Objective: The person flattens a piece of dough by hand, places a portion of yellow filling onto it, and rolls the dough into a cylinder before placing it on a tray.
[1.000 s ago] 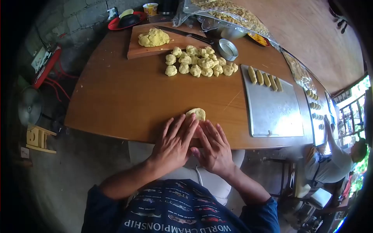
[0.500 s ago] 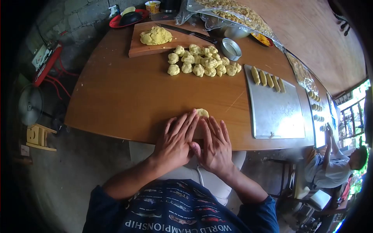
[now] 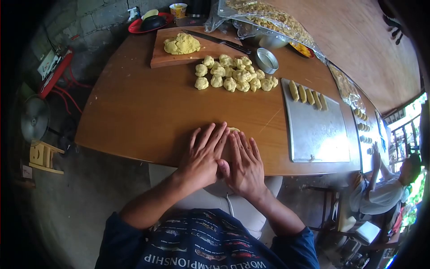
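Observation:
My left hand (image 3: 202, 154) lies palm down near the table's front edge, fingers stretched out. Beside it, my right hand (image 3: 244, 163) is also flat, with the thumbs meeting. A small piece of yellow dough (image 3: 234, 129) peeks out between and beyond my fingertips; the rest of it is hidden under the hands. Farther up the table sits a cluster of several lumpy dough balls (image 3: 230, 84). To the right, several finger-shaped dough rolls (image 3: 303, 94) lie side by side on a metal tray (image 3: 309, 130).
A wooden cutting board (image 3: 162, 56) bears a dough mound (image 3: 181, 44) and a long knife (image 3: 215, 39). Near them stand a round metal tin (image 3: 267, 60), a red plate (image 3: 136, 28) and a plastic-covered tray (image 3: 282, 20). At the far right, a person (image 3: 380, 193) reaches toward another tray.
My fingers have pushed slightly forward over the dough piece, so less of it shows. The view has shifted slightly.

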### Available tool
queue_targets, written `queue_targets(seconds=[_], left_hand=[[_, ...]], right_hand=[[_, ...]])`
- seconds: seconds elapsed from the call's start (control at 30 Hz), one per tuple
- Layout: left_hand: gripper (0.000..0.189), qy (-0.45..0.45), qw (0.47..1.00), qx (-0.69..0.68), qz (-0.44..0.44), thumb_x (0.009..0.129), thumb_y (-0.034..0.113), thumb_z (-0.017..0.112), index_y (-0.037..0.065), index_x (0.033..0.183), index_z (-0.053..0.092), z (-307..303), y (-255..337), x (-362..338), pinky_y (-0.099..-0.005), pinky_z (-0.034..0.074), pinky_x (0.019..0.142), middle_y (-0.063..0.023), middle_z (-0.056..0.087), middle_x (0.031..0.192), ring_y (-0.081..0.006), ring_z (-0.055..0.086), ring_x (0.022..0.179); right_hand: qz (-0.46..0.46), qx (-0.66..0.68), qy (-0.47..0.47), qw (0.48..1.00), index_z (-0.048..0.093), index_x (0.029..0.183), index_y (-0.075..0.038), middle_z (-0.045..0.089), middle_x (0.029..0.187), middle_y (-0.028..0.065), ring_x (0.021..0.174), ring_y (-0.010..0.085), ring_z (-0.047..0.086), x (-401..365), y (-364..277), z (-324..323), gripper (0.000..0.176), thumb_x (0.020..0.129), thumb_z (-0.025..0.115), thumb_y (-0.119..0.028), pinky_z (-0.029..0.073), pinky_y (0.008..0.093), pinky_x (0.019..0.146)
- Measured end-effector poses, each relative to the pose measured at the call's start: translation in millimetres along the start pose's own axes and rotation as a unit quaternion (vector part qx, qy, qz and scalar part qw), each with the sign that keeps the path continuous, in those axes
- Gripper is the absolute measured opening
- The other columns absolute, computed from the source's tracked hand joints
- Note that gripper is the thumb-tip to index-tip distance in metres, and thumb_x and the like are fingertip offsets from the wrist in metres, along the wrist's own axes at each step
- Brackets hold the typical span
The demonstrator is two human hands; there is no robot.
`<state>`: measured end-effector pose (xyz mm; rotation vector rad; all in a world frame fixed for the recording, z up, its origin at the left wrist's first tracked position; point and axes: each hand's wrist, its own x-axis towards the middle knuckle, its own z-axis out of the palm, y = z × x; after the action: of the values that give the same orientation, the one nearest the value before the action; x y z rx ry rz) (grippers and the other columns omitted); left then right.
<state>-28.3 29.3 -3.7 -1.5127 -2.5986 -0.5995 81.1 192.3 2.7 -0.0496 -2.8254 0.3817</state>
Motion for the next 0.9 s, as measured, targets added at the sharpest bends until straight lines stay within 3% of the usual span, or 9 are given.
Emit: queue_targets(seconds=[0.2,0.4,0.9], left_hand=[[0.090,0.005,1.000,-0.002,0.023,0.095,0.036,0.072,-0.003,0.172,0.045,5.7,-1.7,0.2,-0.0656,0.025,0.136,-0.0260,0.035,0.183,-0.0454,0.034,0.168],[0.087,0.020,1.000,-0.004,-0.014,0.099,0.036,0.067,-0.003,0.173,0.044,14.3,7.0,-1.7,-0.0658,0.022,0.137,-0.0278,0.033,0.183,-0.0436,0.031,0.171],[0.099,0.010,1.000,-0.010,-0.013,0.092,0.036,0.075,-0.003,0.175,0.039,9.9,8.5,0.9,-0.0646,0.018,0.140,-0.0304,0.028,0.185,-0.0442,0.028,0.173]], right_hand=[[-0.018,0.009,-0.006,1.000,0.044,0.169,0.010,0.054,0.170,0.0295,0.163,0.0418,0.047,8.6,-2.7,-10.0,0.084,0.115,0.056,-0.053,0.027,0.0545,0.140],[-0.024,0.017,-0.011,1.000,0.041,0.170,0.010,0.053,0.170,0.0301,0.164,0.0424,0.047,12.1,3.1,-2.0,0.082,0.116,0.054,-0.051,0.026,0.0529,0.141],[-0.005,0.096,-0.029,0.995,0.035,0.173,0.010,0.047,0.174,0.0334,0.168,0.0443,0.039,5.3,9.8,-3.7,0.077,0.120,0.046,-0.045,0.022,0.0549,0.141]])
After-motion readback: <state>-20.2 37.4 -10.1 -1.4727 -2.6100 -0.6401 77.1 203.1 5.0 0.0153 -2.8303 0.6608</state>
